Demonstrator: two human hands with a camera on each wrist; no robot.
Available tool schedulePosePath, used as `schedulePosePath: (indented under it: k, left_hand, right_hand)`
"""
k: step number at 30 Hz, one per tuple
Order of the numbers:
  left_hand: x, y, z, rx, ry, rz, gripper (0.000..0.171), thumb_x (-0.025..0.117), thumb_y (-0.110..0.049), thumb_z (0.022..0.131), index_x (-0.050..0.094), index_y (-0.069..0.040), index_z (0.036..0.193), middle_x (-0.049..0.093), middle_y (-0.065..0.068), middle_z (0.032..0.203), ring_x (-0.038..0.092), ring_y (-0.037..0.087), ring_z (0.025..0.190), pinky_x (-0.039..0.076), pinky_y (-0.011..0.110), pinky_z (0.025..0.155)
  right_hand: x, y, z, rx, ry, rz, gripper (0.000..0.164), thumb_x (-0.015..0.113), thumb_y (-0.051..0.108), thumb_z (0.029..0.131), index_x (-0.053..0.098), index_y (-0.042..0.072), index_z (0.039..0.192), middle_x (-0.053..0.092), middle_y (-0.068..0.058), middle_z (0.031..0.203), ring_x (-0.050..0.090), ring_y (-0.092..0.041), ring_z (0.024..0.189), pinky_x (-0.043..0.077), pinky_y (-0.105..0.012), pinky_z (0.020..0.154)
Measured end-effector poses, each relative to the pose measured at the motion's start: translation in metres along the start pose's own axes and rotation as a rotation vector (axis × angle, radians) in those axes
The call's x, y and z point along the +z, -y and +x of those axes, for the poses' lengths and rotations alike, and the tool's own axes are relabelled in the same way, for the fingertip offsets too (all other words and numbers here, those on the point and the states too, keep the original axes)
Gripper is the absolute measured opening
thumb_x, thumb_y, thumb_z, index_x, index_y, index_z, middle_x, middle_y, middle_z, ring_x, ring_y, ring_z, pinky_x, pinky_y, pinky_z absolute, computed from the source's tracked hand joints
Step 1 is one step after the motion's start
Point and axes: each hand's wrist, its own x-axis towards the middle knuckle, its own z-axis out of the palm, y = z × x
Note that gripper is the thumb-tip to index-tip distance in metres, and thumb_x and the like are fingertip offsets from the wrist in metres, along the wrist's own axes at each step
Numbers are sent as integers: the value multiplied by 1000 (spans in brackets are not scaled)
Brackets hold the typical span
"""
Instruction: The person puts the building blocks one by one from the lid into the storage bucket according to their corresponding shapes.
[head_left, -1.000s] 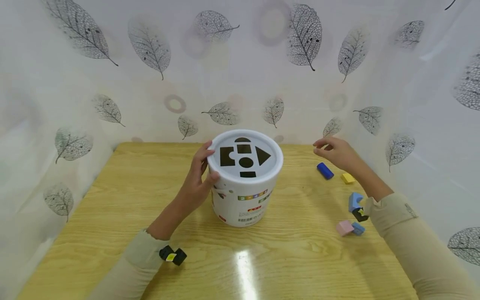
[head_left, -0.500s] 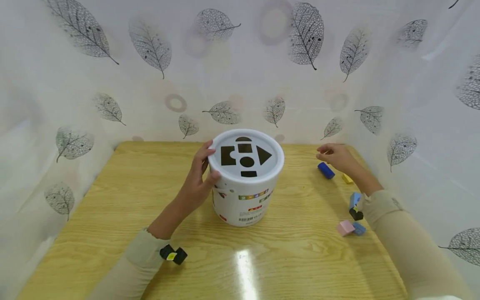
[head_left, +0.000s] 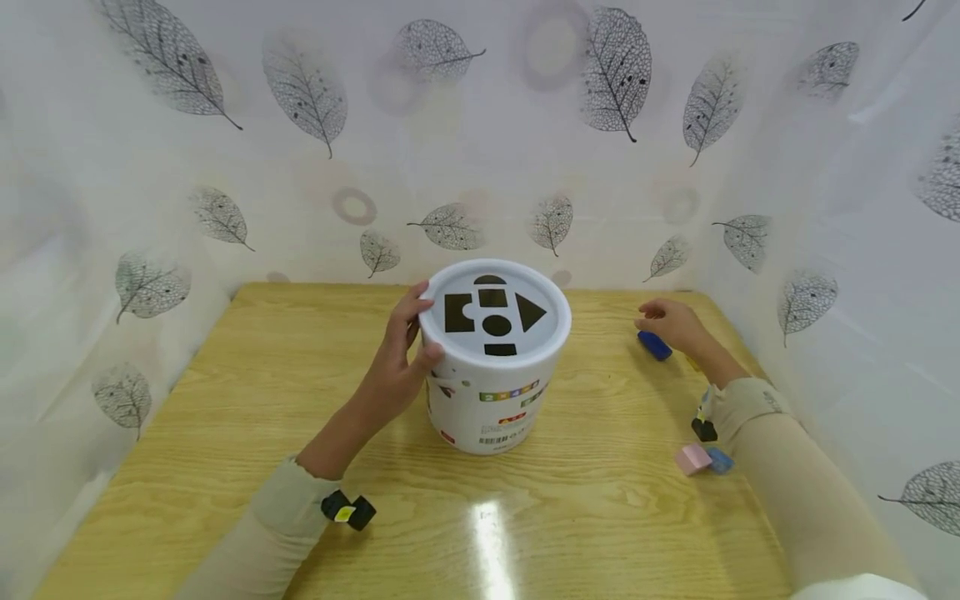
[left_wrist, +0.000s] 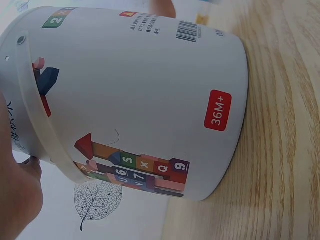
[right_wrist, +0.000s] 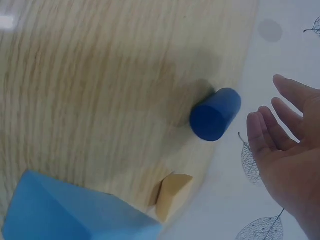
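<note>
A white shape-sorter bucket (head_left: 491, 408) stands upright on the wooden table, its lid (head_left: 543, 337) pierced with several shaped holes. My left hand (head_left: 397, 354) grips the bucket's left side at the rim, thumb toward the front. Over on the right, my right hand (head_left: 671, 323) hovers just above and behind a dark blue cylinder block (head_left: 655, 347). In the right wrist view its fingers are loosely bent, apart from the blue cylinder (right_wrist: 215, 116), and nothing is between them. A yellow block (right_wrist: 174, 196) lies close by, mostly covered by the right arm in the head view.
Under the right wrist sits a light blue block (right_wrist: 75, 212), partly hidden in the head view. A pink block (head_left: 693, 459) and a small blue block (head_left: 720, 461) lie nearer the front. Leaf-printed curtain (head_left: 480, 167) bounds the table at back and sides.
My right hand has moved down and slightly right, closer to the blue cylinder, its forearm covering more of the yellow and light blue blocks. The left hand keeps its hold on the bucket.
</note>
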Motion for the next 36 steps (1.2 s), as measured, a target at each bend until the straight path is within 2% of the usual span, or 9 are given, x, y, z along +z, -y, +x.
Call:
schedulePosePath:
  k: [10, 18, 24, 30, 36]
  left_hand:
    - [0, 0, 1, -7, 4, 5, 77, 45, -68, 97, 25, -17, 150, 10, 1, 168, 19, 25, 154, 25, 51, 123]
    - [0, 0, -1, -12, -3, 7, 76, 46, -67, 97, 25, -17, 151, 10, 2, 168, 19, 26, 154, 24, 53, 123]
    - [0, 2, -1, -5, -4, 2, 74, 46, -65, 98, 25, -17, 151, 11, 2, 168, 19, 26, 154, 25, 53, 122]
    - [1, 2, -1, -7, -3, -6, 75, 46, -66, 98, 25, -17, 151, 11, 1, 168, 19, 26, 154, 25, 53, 122]
    - [1, 2, 0, -12, -5, -3, 74, 46, -65, 98, 26, -18, 151, 11, 1, 168, 19, 26, 154, 26, 53, 122]
  right_hand:
    - [-2, -20, -6, 54, 5, 33, 54, 59, 24, 103, 46, -12, 141, 50, -36, 136, 50, -49, 124, 46, -59, 102]
    - [2, -30, -8, 103, 24, 105, 60, 58, 30, 103, 43, -12, 143, 47, -35, 138, 49, -47, 123, 48, -51, 98]
    - [9, -39, -5, 108, 26, 125, 59, 61, 31, 102, 46, -12, 141, 50, -34, 135, 52, -45, 121, 49, -45, 97]
    - [14, -39, -5, 98, 43, 171, 61, 60, 31, 102, 44, -13, 142, 48, -36, 139, 49, -47, 127, 45, -51, 104]
    - [15, -34, -7, 103, 54, 147, 60, 58, 31, 104, 43, -12, 143, 47, -36, 141, 51, -47, 125, 48, -49, 99]
